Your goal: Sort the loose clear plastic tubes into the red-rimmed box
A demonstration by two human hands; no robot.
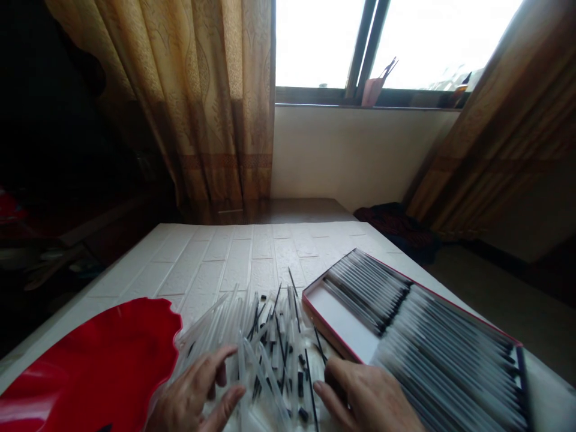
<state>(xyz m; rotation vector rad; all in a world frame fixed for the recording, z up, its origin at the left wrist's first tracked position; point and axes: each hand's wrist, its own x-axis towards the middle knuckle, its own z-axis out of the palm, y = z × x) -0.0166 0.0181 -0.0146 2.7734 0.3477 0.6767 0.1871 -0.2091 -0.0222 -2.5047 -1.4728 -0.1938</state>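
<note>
A loose heap of clear plastic tubes (213, 321), thin black rods (292, 282) and small black pieces (300, 384) lies in front of me; they look like pen parts. My left hand (193, 390) is open at the heap's left side, thumb and forefinger apart beside the tubes. On the right, my right hand (366, 396) has its fingers curled in. A black rod (318, 341) runs down to its forefinger, but what the fingers hold is hidden. Right of it stands a shallow red-edged box (339, 321) holding rows of clear, black-tipped pens (450, 336).
A red wavy-rimmed tray (162, 306) sits at the left on the white brick-patterned table (180, 249). Beyond the far edge is a brown surface (306, 209). Curtains (211, 90) flank a window, with a pink cup (372, 92) on its sill.
</note>
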